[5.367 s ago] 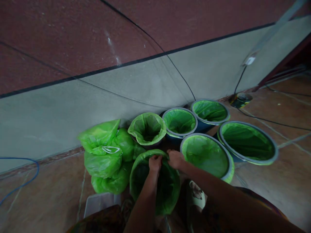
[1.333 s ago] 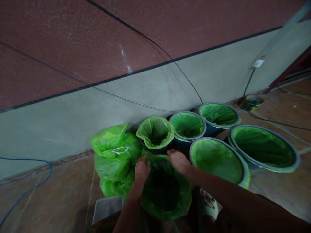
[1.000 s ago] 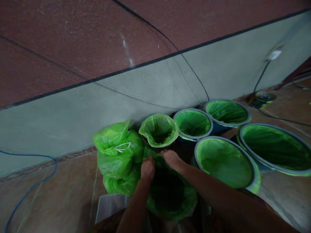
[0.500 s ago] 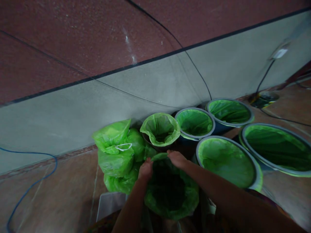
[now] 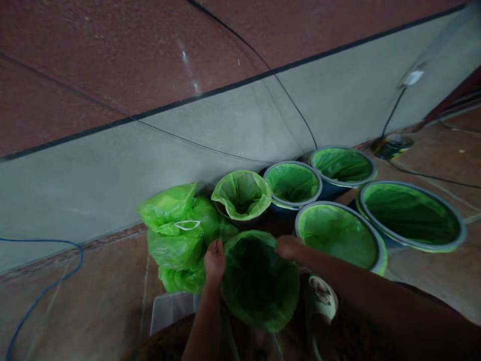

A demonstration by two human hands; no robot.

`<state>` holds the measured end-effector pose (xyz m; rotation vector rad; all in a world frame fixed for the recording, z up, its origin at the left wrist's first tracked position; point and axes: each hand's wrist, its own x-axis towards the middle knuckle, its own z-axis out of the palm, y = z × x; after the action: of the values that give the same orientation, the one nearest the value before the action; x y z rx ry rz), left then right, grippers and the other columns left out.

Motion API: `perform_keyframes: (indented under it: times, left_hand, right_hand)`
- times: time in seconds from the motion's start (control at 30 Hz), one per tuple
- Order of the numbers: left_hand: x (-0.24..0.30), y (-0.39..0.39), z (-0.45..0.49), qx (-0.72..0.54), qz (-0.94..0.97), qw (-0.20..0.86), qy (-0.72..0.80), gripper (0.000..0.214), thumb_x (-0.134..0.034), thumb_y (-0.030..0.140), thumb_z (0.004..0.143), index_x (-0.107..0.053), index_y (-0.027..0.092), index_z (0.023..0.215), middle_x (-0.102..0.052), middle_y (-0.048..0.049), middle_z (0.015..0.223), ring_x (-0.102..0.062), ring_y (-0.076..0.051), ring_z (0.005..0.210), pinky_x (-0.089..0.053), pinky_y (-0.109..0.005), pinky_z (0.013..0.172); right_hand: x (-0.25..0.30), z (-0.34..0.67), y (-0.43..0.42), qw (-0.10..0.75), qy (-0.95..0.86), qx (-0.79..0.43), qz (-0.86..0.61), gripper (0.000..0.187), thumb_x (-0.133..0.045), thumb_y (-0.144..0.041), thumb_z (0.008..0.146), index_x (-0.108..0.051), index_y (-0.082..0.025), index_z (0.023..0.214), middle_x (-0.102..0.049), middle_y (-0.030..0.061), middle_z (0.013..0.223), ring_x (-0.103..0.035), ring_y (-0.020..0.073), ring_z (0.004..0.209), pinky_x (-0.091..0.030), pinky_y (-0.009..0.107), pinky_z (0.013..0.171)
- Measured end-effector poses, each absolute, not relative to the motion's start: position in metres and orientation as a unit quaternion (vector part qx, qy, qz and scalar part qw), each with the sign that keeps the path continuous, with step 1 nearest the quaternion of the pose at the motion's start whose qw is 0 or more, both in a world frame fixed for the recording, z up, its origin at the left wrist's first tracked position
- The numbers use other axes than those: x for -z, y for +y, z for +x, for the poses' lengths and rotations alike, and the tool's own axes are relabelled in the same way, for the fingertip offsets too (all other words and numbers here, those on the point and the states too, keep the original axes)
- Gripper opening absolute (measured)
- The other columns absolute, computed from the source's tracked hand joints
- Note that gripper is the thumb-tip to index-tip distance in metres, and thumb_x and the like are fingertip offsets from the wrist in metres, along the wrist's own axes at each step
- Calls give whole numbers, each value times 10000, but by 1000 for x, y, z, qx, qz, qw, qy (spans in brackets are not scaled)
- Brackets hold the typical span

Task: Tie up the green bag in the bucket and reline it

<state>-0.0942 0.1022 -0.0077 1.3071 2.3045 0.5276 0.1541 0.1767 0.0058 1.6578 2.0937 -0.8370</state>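
A bin lined with a green trash bag stands right in front of me, its dark inside facing up. The bag is folded outward over the rim. At the bin's left side is my left hand, its fingers bunched together against the edge of the bag. My right hand is closed on the bag's edge at the upper right of the rim; its fingertips are partly hidden. Just beyond the bin sits a smaller brown bin with a pale green liner. Stuffed, tied green bags are piled to the left.
Several blue bins with grey rims and green liners, such as the near one, stand to the right. Behind is a grey and maroon wall with black cables. A blue cable, a clear plastic container and a patterned slipper are on the floor.
Both hands have come down from the far rim to the bin's sides and spread apart. My right fingers, stretched out before, are now curled in. The view has shifted slightly right.
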Motion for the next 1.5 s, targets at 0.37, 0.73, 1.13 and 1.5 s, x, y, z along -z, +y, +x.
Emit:
perform_keyframes:
  times: [0.37,0.73,1.13,1.5]
  left_hand:
    - [11,135,-59,-46,596,203,775,325,-434,310,973,-655,224,1195,-720,-63,1147,-666,-187,1050,-477,-272,920]
    - [19,123,-75,40,592,202,779,274,-488,298,932,-631,204,1146,-739,-105,1020,-688,-225,974,-482,-300,852]
    - [4,107,-79,-111,498,207,835,622,-617,439,835,-493,114,1350,-613,-185,1315,-582,-278,1221,-456,-342,993]
    - [33,6,-61,-193,348,175,901,414,-474,294,907,-554,73,1248,-653,-227,1231,-621,-298,1175,-536,-387,932]
  right_hand:
    - [-11,97,205,49,851,257,455,355,-381,-277,990,-654,-152,1179,-691,129,1174,-634,228,1105,-438,297,937]
    - [1,108,206,88,865,274,412,290,-420,-135,942,-649,-102,1117,-704,141,1130,-656,200,1032,-432,248,844]
    - [-32,117,194,42,850,212,480,386,-497,-204,916,-540,-70,1276,-639,198,1216,-605,256,1121,-432,327,951]
    - [-72,142,206,43,806,230,543,324,-489,-234,912,-663,-155,1173,-696,145,1156,-647,263,1070,-477,314,883]
